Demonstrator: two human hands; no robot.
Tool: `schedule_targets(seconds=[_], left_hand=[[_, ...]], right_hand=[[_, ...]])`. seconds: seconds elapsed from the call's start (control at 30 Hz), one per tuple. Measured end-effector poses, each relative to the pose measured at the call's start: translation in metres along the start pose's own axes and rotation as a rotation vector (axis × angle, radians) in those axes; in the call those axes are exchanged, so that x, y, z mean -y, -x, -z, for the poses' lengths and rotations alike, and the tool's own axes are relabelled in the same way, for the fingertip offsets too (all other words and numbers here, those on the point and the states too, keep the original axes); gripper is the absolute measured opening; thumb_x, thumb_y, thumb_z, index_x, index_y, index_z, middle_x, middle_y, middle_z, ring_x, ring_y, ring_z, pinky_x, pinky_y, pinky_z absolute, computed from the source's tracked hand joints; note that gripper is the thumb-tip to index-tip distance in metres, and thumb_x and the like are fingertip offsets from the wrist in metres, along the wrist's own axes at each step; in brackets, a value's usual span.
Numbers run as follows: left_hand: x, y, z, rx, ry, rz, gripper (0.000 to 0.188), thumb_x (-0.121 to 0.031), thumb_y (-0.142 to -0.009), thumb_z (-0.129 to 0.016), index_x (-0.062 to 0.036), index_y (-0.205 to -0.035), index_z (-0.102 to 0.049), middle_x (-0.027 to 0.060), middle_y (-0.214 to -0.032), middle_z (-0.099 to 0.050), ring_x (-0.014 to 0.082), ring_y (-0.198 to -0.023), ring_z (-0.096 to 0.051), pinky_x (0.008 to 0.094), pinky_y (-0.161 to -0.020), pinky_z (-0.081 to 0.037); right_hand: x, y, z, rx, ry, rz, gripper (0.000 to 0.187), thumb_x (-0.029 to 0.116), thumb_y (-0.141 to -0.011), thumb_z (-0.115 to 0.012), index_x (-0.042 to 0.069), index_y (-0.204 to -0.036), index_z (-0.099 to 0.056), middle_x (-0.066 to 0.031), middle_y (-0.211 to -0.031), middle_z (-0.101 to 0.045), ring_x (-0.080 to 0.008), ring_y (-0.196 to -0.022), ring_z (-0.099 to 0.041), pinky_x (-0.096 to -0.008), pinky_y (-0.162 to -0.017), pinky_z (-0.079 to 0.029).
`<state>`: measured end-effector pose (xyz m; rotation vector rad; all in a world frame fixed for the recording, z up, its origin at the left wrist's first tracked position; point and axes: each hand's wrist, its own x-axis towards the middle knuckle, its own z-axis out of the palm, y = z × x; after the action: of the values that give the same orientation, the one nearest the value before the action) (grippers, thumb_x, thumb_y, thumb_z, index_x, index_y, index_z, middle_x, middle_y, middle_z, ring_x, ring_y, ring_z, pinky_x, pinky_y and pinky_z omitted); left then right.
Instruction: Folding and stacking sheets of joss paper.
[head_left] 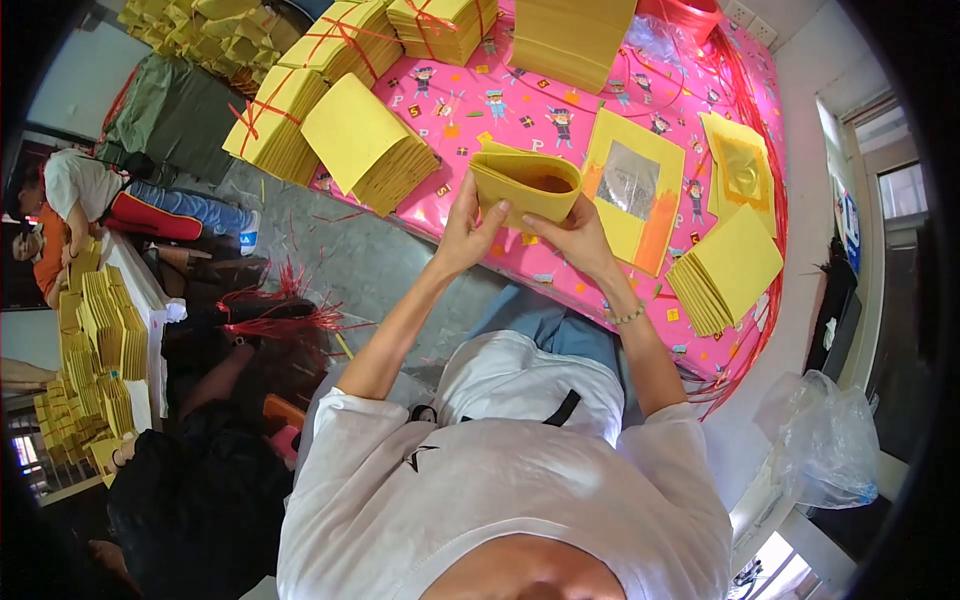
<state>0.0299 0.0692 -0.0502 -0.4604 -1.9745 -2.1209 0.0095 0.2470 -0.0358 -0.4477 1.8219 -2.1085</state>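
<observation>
Above the near edge of the pink patterned table, both my hands grip one stack of yellow paper [515,190], bent into a curve with an oval opening on its right side. My left hand [470,228] closes on its left end, thumb on the near face. On the right end, my right hand [578,238] is wrapped the same way, thumb also in front. Just beyond my right hand lies a yellow sheet with a silver square and an orange strip [628,185]. A loose stack of yellow paper [368,140] leans to the left of my hands.
Yellow bundles tied with red string [340,40] line the table's far left. At right are a fanned yellow stack [725,270], a sheet with a gold square [742,165] and red strings [760,110]. Other people [85,190] sit at a table of yellow stacks [105,310] on the left.
</observation>
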Motion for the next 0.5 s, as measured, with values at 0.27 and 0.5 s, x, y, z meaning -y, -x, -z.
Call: schedule_targets(seconds=[0.27,0.5], left_hand=[[0.005,-0.001,0.000,-0.044,0.045,0.031,0.050,-0.002,-0.089,-0.054,0.0003,-0.135,-0.032,0.0096,-0.125,-0.049,0.0161,-0.118,-0.045,0.0298,-0.100,-0.035],[0.001,0.001,-0.002,-0.058,0.056,0.027,0.040,-0.002,-0.089,-0.054,0.0003,-0.127,-0.040,0.0081,-0.116,-0.054,0.0141,-0.111,-0.049,0.0282,-0.094,-0.040]], right_hand=[[0.000,0.000,-0.002,-0.034,0.062,-0.060,0.043,0.008,-0.082,-0.068,0.001,-0.120,-0.051,-0.0052,-0.108,-0.062,-0.0109,-0.098,-0.058,-0.0256,-0.082,-0.049],[0.009,0.006,-0.002,-0.035,0.074,-0.145,0.042,0.008,-0.080,-0.070,0.001,-0.119,-0.053,-0.0047,-0.107,-0.062,-0.0108,-0.100,-0.057,-0.0253,-0.084,-0.048]])
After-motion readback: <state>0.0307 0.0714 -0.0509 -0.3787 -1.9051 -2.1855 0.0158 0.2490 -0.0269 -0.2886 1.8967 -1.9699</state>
